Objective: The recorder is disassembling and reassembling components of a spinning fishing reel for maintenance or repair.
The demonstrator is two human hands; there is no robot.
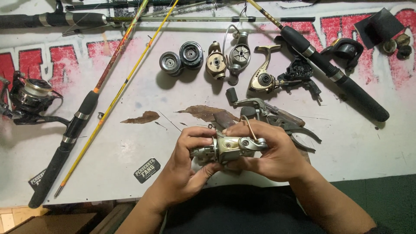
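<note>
Silver reel body (pixel 229 148) sits gripped between both hands just above the near table edge. Far to the left of the hands lie a black-handled rod (pixel 69 134) and a thin yellow rod (pixel 113 100), with a mounted spinning reel (pixel 30 96) beyond them. Left hand (pixel 188 167) curls closed around the reel's left end, thumb underneath. Right hand (pixel 273 151) wraps shut over its right side, fingers on top near the curved wire bail. Beyond the hands rest two dark spools (pixel 181 57); just past the right hand lie pliers (pixel 288 123).
</note>
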